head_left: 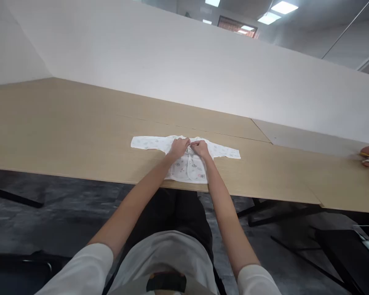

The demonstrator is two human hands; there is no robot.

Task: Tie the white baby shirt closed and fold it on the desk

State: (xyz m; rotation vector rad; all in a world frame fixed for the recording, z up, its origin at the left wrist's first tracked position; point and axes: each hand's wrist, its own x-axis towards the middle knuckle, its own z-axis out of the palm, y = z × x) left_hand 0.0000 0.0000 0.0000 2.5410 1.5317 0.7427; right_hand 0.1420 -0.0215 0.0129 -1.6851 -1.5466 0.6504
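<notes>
Left hand (178,146) and right hand (199,148), each grip pinched narrow on the baby shirt's (184,164) neckline, on the worktop (80,135); fingertips hard to make out.

White short sleeves, bare forearms, pale grey top, dark trousers, two bare hands.

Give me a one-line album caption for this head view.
Both hands, left and right, pinch the neckline of a small printed baby shirt spread on a wooden table.

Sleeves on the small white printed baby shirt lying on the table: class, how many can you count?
2. The left sleeve lies flat, stretched out beyond the left hand; the right sleeve stretches out beyond the right hand. Both show fully on the light wooden table.
</notes>
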